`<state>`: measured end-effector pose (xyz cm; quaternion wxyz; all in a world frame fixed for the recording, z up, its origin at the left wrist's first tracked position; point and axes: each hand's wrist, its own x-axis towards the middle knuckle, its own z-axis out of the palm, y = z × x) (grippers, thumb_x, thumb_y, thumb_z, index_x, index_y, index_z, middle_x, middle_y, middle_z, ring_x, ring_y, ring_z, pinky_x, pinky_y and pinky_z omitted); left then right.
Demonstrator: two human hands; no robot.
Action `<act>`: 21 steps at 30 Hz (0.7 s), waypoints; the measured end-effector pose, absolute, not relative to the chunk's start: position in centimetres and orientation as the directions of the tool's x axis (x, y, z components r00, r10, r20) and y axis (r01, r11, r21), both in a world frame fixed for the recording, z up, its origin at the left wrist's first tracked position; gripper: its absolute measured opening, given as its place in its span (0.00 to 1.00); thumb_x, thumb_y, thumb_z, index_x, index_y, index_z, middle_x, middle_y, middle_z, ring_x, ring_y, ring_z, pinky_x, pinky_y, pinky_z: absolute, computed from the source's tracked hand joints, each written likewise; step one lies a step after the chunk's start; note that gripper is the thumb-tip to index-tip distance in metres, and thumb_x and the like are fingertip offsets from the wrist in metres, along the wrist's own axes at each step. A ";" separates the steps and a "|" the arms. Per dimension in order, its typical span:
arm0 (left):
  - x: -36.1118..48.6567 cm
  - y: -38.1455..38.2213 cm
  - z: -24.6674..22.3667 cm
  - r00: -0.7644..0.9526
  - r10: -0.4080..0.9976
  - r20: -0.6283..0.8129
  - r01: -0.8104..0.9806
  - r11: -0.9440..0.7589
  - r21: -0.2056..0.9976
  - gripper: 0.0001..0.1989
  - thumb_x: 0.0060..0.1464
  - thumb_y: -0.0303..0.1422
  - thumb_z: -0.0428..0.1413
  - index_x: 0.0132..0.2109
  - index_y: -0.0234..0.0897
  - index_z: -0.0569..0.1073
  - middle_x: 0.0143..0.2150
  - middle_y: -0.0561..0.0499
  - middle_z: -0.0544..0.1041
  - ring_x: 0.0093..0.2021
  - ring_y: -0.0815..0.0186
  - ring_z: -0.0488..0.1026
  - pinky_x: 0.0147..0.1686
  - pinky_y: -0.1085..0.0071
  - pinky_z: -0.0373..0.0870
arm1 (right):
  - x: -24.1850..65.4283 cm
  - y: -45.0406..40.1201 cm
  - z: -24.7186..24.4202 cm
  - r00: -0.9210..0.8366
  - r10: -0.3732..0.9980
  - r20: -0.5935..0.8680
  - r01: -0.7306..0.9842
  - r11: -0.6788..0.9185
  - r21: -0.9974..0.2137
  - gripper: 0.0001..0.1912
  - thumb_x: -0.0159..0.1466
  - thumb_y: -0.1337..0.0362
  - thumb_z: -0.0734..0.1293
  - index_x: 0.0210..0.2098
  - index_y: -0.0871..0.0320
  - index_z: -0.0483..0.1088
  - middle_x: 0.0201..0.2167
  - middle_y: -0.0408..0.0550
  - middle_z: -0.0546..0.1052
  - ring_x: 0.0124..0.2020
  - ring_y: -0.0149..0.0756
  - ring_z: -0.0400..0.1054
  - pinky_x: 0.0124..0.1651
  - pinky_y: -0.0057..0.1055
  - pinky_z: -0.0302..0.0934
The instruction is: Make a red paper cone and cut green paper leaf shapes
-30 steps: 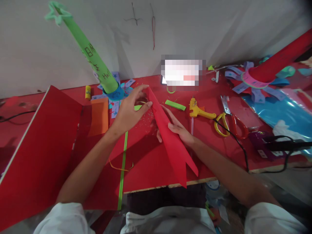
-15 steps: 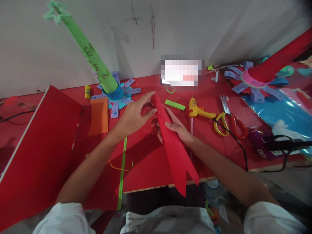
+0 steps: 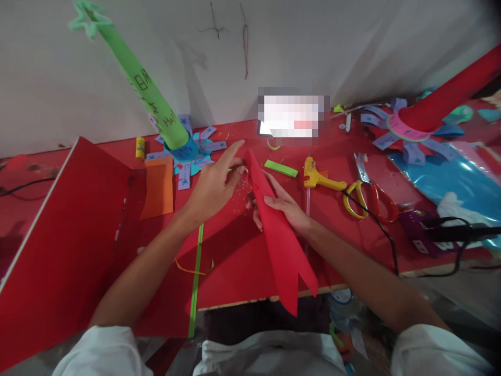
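My right hand (image 3: pixel 287 206) is wrapped round a folded sheet of red paper (image 3: pixel 279 248), thumb on its near face and fingertips showing past its left edge. The paper slants from a narrow top to a notched lower end that hangs by the table edge. Just left of that narrow top is my left hand (image 3: pixel 219 183), its index finger stretched out and a small gap between it and the paper. Nothing shows in the left fingers, though the lower ones are curled and partly hidden.
A yellow glue gun (image 3: pixel 321 177), scissors (image 3: pixel 364 185) and a green strip (image 3: pixel 281 168) lie right of the paper. To the left stand a green paper tube (image 3: pixel 144 89) and a large red board (image 3: pixel 66 235), with an orange sheet (image 3: pixel 157 188) and glue stick (image 3: pixel 140 149) between them.
My left hand has let go of the paper's top corner and moved slightly left and up, its index finger straighter. The right hand keeps its hold; the paper's lower end shifted a little left.
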<state>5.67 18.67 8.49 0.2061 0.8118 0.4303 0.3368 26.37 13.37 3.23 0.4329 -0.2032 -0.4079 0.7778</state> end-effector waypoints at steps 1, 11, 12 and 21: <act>5.6 18.7 8.6 0.406 0.835 0.370 0.547 -0.547 0.634 0.26 0.70 0.36 0.56 0.72 0.44 0.65 0.54 0.43 0.84 0.54 0.55 0.83 0.54 0.59 0.80 | 26.4 13.4 3.2 -0.543 0.838 0.042 -0.512 -0.292 -0.808 0.42 0.68 0.55 0.73 0.74 0.44 0.48 0.43 0.45 0.79 0.25 0.33 0.76 0.27 0.33 0.72; 5.7 18.7 8.7 0.425 0.834 0.352 0.493 -0.539 0.683 0.31 0.66 0.36 0.62 0.72 0.48 0.64 0.55 0.45 0.82 0.55 0.56 0.83 0.57 0.59 0.80 | 26.4 13.3 3.3 -0.540 0.842 0.020 -0.509 -0.307 -0.804 0.44 0.67 0.55 0.73 0.74 0.44 0.46 0.42 0.44 0.80 0.25 0.33 0.76 0.27 0.33 0.71; 5.7 18.6 8.8 0.424 0.834 0.353 0.499 -0.541 0.677 0.31 0.66 0.36 0.61 0.72 0.48 0.64 0.55 0.45 0.82 0.55 0.56 0.83 0.56 0.59 0.80 | 26.4 13.3 3.2 -0.540 0.842 0.020 -0.509 -0.307 -0.804 0.44 0.67 0.55 0.73 0.74 0.44 0.47 0.42 0.44 0.80 0.25 0.34 0.76 0.27 0.33 0.71; 5.9 18.6 8.4 0.382 0.845 0.374 0.575 -0.534 0.620 0.25 0.69 0.29 0.54 0.70 0.43 0.66 0.52 0.46 0.85 0.50 0.60 0.84 0.51 0.64 0.79 | 26.4 13.4 3.2 -0.545 0.838 0.036 -0.521 -0.305 -0.797 0.42 0.67 0.58 0.72 0.73 0.46 0.48 0.43 0.44 0.81 0.25 0.34 0.76 0.27 0.33 0.71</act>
